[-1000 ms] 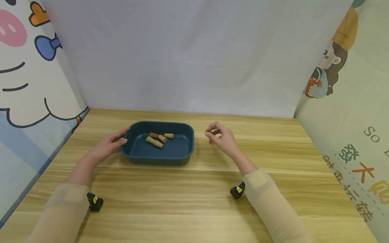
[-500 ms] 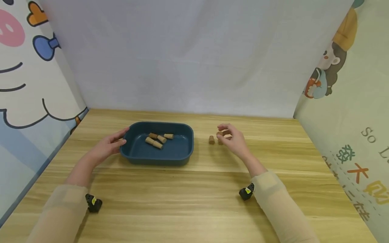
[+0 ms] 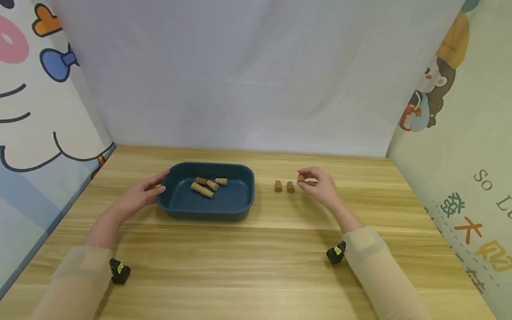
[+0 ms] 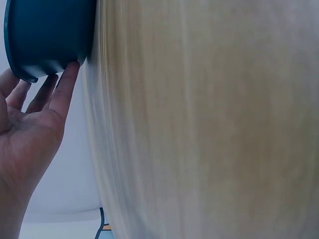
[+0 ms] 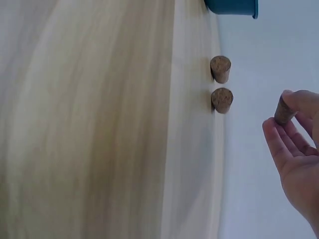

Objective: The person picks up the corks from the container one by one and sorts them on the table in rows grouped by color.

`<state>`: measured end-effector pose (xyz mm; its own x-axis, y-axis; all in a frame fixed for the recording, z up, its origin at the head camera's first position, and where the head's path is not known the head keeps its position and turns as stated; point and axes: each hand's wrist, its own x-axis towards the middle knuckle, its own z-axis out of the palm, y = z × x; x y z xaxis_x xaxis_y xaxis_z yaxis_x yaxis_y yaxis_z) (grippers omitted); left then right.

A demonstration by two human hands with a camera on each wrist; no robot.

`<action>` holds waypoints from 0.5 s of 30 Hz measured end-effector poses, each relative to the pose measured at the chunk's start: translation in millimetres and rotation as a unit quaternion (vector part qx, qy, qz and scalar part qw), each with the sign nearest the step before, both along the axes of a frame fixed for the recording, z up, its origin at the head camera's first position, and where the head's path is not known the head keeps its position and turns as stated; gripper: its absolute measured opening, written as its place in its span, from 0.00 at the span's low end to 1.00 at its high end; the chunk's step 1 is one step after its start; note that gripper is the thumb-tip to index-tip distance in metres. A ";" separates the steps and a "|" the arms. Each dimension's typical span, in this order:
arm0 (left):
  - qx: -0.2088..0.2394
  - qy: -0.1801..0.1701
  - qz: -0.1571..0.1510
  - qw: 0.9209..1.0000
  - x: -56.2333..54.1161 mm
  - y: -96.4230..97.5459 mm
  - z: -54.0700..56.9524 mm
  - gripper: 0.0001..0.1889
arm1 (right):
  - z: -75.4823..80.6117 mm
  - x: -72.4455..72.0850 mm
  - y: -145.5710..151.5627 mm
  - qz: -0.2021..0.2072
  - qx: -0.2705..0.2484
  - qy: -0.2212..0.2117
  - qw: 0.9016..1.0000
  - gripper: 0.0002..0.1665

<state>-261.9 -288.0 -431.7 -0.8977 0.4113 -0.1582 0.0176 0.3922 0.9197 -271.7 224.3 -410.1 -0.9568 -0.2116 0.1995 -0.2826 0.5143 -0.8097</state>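
Observation:
My right hand (image 3: 322,189) pinches a brown cork stopper (image 5: 284,112) between thumb and fingertips, raised above the tabletop in the right wrist view. To its left, two similar cork stoppers stand upright in a row, one cork (image 3: 290,187) nearer the hand and another cork (image 3: 278,186) nearer the dish. My left hand (image 4: 35,124) touches the end wall of a dark blue rectangular dish (image 3: 204,215) with extended fingers. Inside the dish lie several light wooden plugs, such as one plug (image 3: 221,181), and a darker brown piece (image 3: 201,180).
The wood-grain table (image 3: 224,271) carries everything, with a white cloth (image 3: 248,80) hanging behind its far edge. Printed cartoon panels flank both sides. A small black camera (image 3: 336,253) sits at the right wrist, and another camera (image 3: 119,271) at the left.
My right hand has moved rightward from near the dish. Two cork stoppers now stand free where it was, and it holds another one. The left hand stays at the dish.

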 end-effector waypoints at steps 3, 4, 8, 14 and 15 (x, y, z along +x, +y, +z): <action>-0.001 -0.001 0.002 1.000 1.3 -0.4 0.2 0.35 | -0.3 -2.1 4.0 -0.004 0.019 -0.012 1.000 0.25; -0.002 -0.001 0.002 1.000 1.7 -0.4 0.3 0.35 | -1.0 -3.2 5.2 -0.003 0.025 -0.016 1.000 0.25; -0.003 -0.004 0.004 1.000 2.7 0.8 2.5 0.34 | -4.9 -8.6 9.6 0.005 0.058 -0.021 0.998 0.25; -0.002 -0.001 0.004 1.000 2.5 1.5 2.4 0.34 | -10.7 -13.7 14.2 0.014 0.108 -0.033 0.994 0.23; -0.002 -0.001 0.004 1.000 2.5 1.3 2.2 0.34 | -11.6 -14.7 14.7 0.014 0.109 -0.037 0.993 0.23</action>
